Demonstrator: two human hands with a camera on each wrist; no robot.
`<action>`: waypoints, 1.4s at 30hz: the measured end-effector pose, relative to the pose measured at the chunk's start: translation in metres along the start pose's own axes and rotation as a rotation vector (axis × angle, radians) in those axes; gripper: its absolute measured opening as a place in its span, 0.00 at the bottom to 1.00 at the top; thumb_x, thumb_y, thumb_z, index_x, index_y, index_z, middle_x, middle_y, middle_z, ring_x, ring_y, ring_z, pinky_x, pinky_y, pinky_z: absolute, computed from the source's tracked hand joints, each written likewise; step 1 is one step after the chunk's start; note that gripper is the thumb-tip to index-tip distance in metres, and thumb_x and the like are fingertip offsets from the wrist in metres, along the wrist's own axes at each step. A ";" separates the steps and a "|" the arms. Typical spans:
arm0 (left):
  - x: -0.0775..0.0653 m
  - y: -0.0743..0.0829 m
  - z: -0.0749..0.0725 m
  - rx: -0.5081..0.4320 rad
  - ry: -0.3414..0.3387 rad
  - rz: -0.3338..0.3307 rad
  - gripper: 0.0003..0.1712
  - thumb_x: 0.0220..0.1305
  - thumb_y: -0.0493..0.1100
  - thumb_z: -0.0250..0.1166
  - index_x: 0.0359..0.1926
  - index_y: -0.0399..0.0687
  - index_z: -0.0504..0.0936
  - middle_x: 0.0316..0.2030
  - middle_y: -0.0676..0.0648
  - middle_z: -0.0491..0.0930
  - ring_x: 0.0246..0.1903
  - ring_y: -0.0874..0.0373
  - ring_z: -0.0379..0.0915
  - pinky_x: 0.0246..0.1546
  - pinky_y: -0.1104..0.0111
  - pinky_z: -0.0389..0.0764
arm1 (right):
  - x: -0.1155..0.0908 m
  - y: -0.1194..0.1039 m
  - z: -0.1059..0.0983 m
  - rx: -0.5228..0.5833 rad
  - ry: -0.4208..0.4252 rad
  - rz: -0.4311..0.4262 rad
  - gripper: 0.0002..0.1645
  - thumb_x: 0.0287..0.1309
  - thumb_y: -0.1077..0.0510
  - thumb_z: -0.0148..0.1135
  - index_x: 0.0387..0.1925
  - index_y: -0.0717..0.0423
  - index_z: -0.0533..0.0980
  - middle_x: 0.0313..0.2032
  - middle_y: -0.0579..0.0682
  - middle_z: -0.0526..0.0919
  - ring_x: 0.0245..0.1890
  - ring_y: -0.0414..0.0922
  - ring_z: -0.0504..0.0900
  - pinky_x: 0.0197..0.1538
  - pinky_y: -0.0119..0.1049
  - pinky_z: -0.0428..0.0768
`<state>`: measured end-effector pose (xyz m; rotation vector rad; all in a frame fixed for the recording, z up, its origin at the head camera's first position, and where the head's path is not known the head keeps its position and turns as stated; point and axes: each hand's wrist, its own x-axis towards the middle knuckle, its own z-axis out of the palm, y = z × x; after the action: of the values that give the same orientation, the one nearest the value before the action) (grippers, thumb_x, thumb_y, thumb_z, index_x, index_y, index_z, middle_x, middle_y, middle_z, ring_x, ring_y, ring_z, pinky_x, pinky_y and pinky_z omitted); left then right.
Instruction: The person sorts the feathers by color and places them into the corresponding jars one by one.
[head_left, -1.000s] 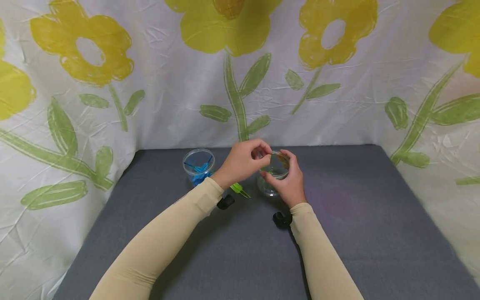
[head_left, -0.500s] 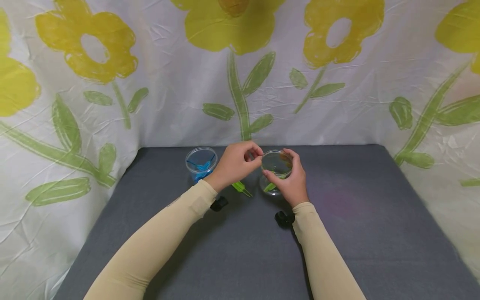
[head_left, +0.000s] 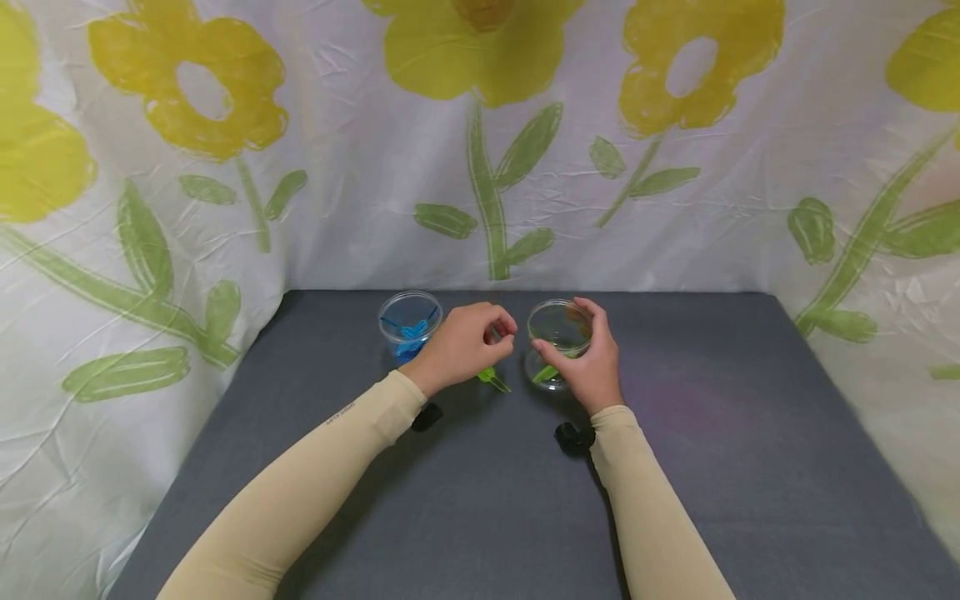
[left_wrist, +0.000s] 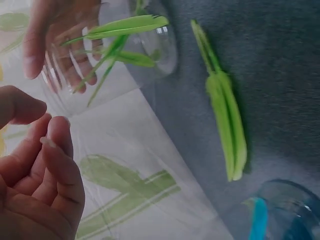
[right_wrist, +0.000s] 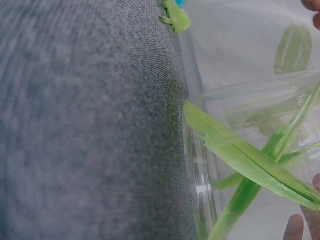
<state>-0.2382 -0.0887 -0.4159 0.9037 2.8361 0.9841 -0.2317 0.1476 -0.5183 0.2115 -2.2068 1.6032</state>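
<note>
My right hand (head_left: 588, 358) grips a clear plastic jar (head_left: 558, 321) from its right side, thumb in front and fingers behind. Inside lean several slim green feathers (right_wrist: 250, 162), crossing one another with quills upward. Just left of this jar hovers my left hand (head_left: 467, 343). Its fingers are loosely bent, and in the left wrist view the thumb and fingertips stand apart with nothing between them. Below it on the cloth lies a small bunch of green feathers (left_wrist: 227, 120), partly hidden by the hand in the head view.
A second clear jar (head_left: 408, 304) with blue feathers (head_left: 411, 333) inside stands left of my left hand. Grey cloth (head_left: 480, 500) covers the table. A white curtain with yellow flowers (head_left: 337, 208) hangs behind the table's back edge.
My left hand has drawn back leftward and down from the jar's rim. A green feather now shows low inside that jar. The right hand keeps its hold, and the head view has shifted slightly.
</note>
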 end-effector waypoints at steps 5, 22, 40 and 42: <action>-0.005 -0.006 0.005 0.017 -0.032 -0.011 0.08 0.75 0.46 0.68 0.50 0.53 0.88 0.44 0.53 0.86 0.38 0.62 0.80 0.43 0.65 0.85 | -0.001 -0.001 -0.001 0.002 0.005 0.010 0.53 0.57 0.41 0.84 0.78 0.38 0.64 0.71 0.57 0.78 0.73 0.51 0.75 0.75 0.63 0.71; -0.014 -0.025 0.020 0.077 -0.152 0.002 0.10 0.73 0.41 0.71 0.51 0.44 0.91 0.46 0.48 0.88 0.38 0.59 0.82 0.44 0.64 0.87 | 0.000 -0.002 -0.001 0.011 0.004 0.008 0.53 0.56 0.41 0.84 0.77 0.37 0.65 0.71 0.48 0.79 0.73 0.49 0.75 0.75 0.64 0.70; -0.017 -0.033 0.035 0.277 -0.252 0.018 0.06 0.71 0.44 0.73 0.46 0.54 0.92 0.49 0.51 0.84 0.39 0.59 0.82 0.44 0.61 0.86 | 0.000 -0.003 -0.001 0.011 -0.008 0.014 0.53 0.57 0.40 0.83 0.78 0.35 0.64 0.72 0.49 0.78 0.74 0.50 0.74 0.74 0.62 0.72; -0.017 -0.033 0.035 0.291 -0.263 0.024 0.06 0.71 0.44 0.72 0.46 0.54 0.92 0.49 0.51 0.84 0.40 0.57 0.82 0.44 0.60 0.87 | 0.000 -0.003 -0.001 0.011 -0.008 0.012 0.53 0.57 0.39 0.83 0.78 0.35 0.64 0.71 0.48 0.78 0.74 0.49 0.74 0.73 0.61 0.73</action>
<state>-0.2345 -0.0986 -0.4658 1.0038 2.7844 0.4188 -0.2302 0.1477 -0.5151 0.2096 -2.2094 1.6243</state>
